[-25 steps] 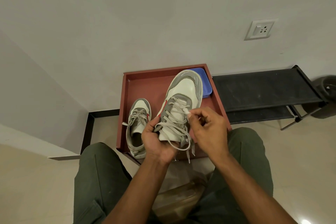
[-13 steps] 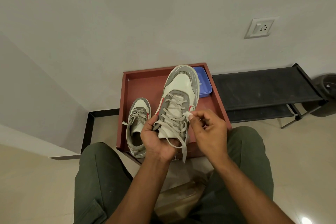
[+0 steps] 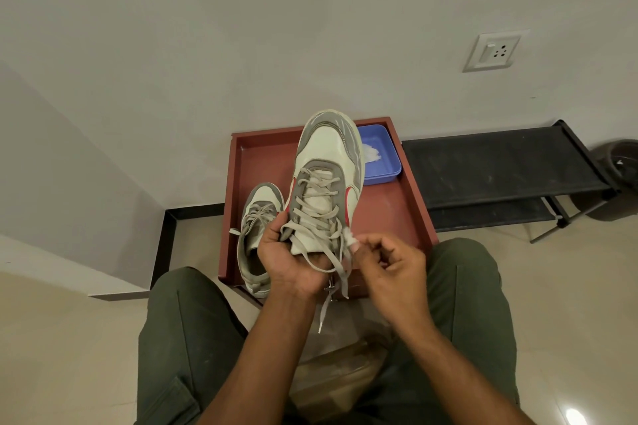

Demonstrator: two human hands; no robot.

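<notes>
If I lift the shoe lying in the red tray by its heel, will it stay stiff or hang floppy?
The tray shoe probably keeps its shape: the held shoe juts from the left hand without sagging. It is likely light, since that one hand carries its twin while the right hand pinches a white wad. Its loose laces would probably dangle.

No readable text; the sneaker (image 3: pixel 328 152) bears a red mark, possibly a logo.

A home entryway is suggested by the tiled floor (image 3: pixel 69 338), a black shoe rack (image 3: pixel 497 162), a wall socket (image 3: pixel 494 51) and plain painted walls (image 3: pixel 241 28).
</notes>
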